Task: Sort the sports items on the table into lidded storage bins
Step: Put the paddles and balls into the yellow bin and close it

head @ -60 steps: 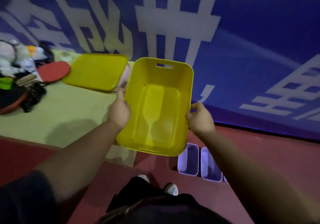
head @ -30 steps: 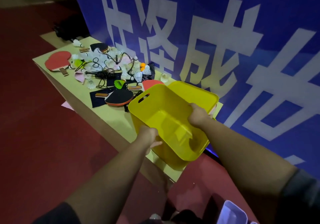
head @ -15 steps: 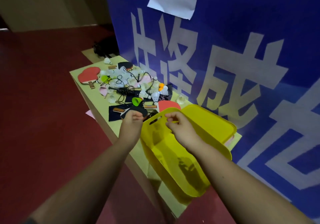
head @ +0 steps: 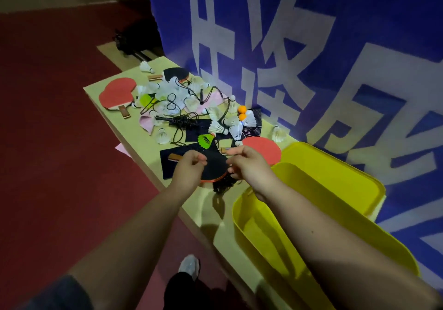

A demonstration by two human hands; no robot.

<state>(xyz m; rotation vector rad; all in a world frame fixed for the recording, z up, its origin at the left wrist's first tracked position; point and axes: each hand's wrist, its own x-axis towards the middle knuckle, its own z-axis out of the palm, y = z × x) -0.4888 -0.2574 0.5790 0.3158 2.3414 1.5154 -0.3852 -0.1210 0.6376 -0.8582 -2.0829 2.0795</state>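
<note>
While you look down, your shoe [head: 190, 263] shows on the red floor [head: 60, 141] just short of the table [head: 143, 146]. Nearest on the tabletop, at its right end, sits the yellow storage bin [head: 263, 237], open at the top, and your right forearm crosses above its rim. Just behind it, on the banner side, lies the yellow lid [head: 335, 173].

Past the bin, your left hand [head: 189, 165] and right hand [head: 249, 165] hover close together. Each has loosely curled fingers and no item visibly gripped. The right thumb and forefinger point toward the left hand. Both hands are over a black table tennis paddle [head: 213, 165], which rests on a dark cloth [head: 167, 156]. Whether your left fingers touch that paddle cannot be told.

Just beyond your right hand lies a red paddle [head: 266, 149], beside the lid's corner. A green shuttlecock [head: 205, 140] sits just past the black paddle. Farther on lie white shuttlecocks [head: 236, 132], two orange balls [head: 242, 109] and a tangled black cord [head: 182, 121]. They are heaped together with pink paper [head: 146, 122].

At the far left end lies another red paddle [head: 117, 95], and a second black paddle [head: 177, 73] sits near the far edge. A blue banner [head: 359, 46] with large white characters stands along the table's right side.
</note>
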